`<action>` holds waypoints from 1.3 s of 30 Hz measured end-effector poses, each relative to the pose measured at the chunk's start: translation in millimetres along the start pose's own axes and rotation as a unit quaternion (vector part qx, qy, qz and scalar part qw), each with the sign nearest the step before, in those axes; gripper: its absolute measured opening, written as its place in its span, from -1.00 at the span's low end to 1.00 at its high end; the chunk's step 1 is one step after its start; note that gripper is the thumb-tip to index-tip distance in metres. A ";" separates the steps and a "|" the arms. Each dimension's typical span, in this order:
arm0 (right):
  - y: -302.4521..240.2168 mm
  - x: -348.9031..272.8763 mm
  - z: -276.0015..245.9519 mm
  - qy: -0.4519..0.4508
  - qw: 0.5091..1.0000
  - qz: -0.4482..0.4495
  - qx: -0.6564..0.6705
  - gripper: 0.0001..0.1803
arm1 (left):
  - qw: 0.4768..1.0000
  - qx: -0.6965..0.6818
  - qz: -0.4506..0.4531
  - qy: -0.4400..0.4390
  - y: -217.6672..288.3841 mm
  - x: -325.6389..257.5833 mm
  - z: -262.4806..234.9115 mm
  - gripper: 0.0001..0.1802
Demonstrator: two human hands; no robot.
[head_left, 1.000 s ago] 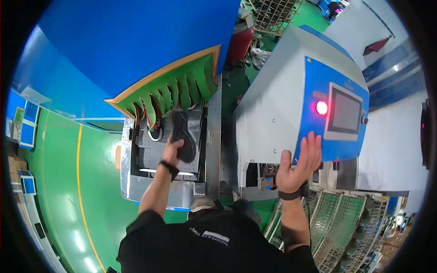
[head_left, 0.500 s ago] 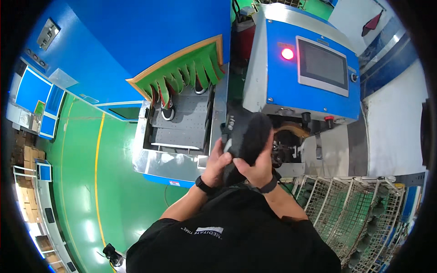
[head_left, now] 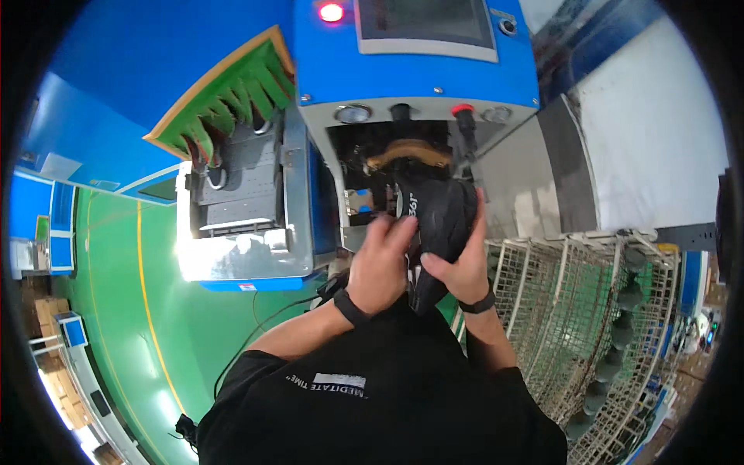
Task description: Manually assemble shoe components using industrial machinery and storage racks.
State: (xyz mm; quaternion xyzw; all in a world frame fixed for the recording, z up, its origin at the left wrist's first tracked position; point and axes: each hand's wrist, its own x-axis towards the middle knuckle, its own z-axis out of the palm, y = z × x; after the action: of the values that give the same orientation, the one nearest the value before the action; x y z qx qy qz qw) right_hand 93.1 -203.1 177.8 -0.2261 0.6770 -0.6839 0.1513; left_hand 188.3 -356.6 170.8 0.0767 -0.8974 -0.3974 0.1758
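A black shoe upper (head_left: 443,213) with white printed marks on its side is held in front of my body, tilted, just before the opening of a blue machine (head_left: 418,74). My right hand (head_left: 466,267) grips its right side, thumb across the near part. At its left edge, the curled fingers of my left hand (head_left: 381,260) press against the upper. Part of those fingertips is hidden. Beyond the upper, inside the opening, a curved tan pad (head_left: 411,152) shows above dark metal parts.
A metal conveyor (head_left: 246,186) at the left carries shoes under a green strip curtain (head_left: 232,101). White wire racks (head_left: 573,310) stand close on the right. A red button (head_left: 463,110) and a gauge (head_left: 353,114) sit under the machine's screen (head_left: 426,23). A cable (head_left: 256,333) hangs at the left.
My view has shifted toward the machine, which now fills the upper middle. The shoe upper has turned and come in front of the opening; my left hand has moved up along its side.
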 end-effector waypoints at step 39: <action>85.4 108.2 35.5 -0.107 0.827 0.182 -0.522 0.01 | 0.952 -0.077 -0.205 -0.212 -189.0 -71.9 29.9 -0.74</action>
State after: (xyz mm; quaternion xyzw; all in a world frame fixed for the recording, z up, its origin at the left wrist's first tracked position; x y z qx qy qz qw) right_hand 10.6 -292.3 103.5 -0.2160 0.9414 -0.1604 0.2036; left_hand 243.3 -443.2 -6.0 0.1595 -0.8455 -0.4999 -0.0986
